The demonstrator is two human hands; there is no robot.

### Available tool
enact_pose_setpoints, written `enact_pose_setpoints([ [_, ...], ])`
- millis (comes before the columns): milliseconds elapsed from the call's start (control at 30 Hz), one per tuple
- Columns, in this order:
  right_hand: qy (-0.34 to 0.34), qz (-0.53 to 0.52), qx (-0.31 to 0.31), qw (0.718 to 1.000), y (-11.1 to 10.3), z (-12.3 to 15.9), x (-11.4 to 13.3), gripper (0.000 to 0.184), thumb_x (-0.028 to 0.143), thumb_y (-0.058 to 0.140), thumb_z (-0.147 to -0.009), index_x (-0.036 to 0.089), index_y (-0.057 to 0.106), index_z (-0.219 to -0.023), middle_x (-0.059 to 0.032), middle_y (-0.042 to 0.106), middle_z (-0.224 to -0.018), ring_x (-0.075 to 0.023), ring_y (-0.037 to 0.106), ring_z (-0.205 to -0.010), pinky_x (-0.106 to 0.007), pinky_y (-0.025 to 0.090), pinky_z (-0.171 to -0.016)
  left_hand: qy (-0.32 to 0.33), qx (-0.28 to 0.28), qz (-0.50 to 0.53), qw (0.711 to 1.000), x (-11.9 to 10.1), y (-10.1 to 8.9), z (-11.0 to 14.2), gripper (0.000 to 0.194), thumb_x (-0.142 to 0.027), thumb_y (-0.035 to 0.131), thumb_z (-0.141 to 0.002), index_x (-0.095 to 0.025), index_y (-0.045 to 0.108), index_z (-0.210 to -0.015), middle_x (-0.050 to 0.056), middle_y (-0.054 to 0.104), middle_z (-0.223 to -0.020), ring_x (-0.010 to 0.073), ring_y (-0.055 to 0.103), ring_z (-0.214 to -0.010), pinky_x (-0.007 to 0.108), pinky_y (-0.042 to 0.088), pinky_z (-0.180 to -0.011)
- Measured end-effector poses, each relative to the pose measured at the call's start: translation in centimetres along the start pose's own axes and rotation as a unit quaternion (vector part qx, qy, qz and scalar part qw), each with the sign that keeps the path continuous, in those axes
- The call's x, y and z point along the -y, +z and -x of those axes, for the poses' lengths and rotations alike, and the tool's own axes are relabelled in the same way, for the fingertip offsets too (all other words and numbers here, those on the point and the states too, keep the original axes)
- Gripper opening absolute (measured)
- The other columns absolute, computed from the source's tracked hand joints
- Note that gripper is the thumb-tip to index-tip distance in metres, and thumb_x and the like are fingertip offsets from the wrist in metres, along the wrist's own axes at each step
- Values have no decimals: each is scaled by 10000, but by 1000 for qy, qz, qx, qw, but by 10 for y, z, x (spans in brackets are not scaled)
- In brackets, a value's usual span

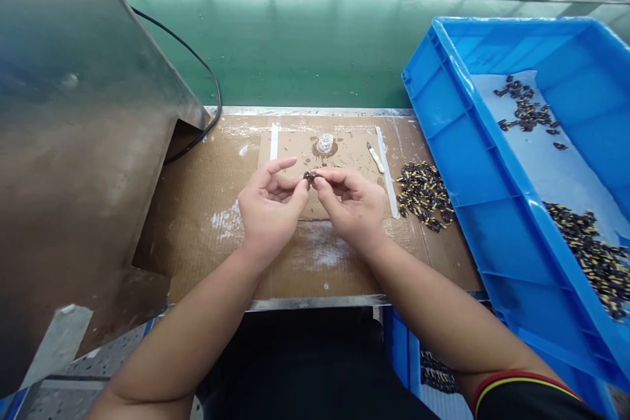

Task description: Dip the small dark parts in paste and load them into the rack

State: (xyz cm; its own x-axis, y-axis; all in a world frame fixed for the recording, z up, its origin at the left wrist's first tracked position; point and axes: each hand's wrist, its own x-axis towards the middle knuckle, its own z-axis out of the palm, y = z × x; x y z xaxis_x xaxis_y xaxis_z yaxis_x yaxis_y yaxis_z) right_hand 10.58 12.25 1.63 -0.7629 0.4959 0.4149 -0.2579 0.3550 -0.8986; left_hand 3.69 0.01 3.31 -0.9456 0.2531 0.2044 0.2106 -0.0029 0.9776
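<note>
My left hand (270, 205) and my right hand (350, 205) meet over the middle of a cardboard-covered bench (197, 236). Between their fingertips they pinch one small dark part (310, 176). The left index finger sticks out above it. To the right of my right hand a loose pile of small black-and-yellow parts (424, 194) lies on the cardboard. Just beyond the hands sits a small whitish lump on a dark stain (325, 144), with a small pale stick-like tool (375, 157) to its right.
A big blue plastic crate (472, 210) at the right holds two heaps of the same parts (590, 259) on a white liner. A metal panel (73, 144) rises at the left, with a black cable (207, 72) behind it. A green wall closes the back.
</note>
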Motion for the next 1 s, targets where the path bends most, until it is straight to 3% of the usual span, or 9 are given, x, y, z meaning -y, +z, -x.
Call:
enact_pose_setpoints([
  [533,-17,-30,-19,999,7,3,-6,138,263,717,-955,256,782,-1077,-54,811,-1122,-215,784,-1024,-406,676,-927,28,3,6,1000,5,-2,4,524,-197,815,-807,-184,660,-1307,36,787,-886,162,773,-786,254,656,-721],
  [1000,-75,31,-30,996,7,4,-1,144,248,727,-936,321,787,-1045,-19,814,-1132,-240,780,-1070,-494,668,-989,43,-25,-1,999,1,3,5,479,-217,820,-810,-204,646,-1257,27,767,-890,165,774,-793,254,655,-710],
])
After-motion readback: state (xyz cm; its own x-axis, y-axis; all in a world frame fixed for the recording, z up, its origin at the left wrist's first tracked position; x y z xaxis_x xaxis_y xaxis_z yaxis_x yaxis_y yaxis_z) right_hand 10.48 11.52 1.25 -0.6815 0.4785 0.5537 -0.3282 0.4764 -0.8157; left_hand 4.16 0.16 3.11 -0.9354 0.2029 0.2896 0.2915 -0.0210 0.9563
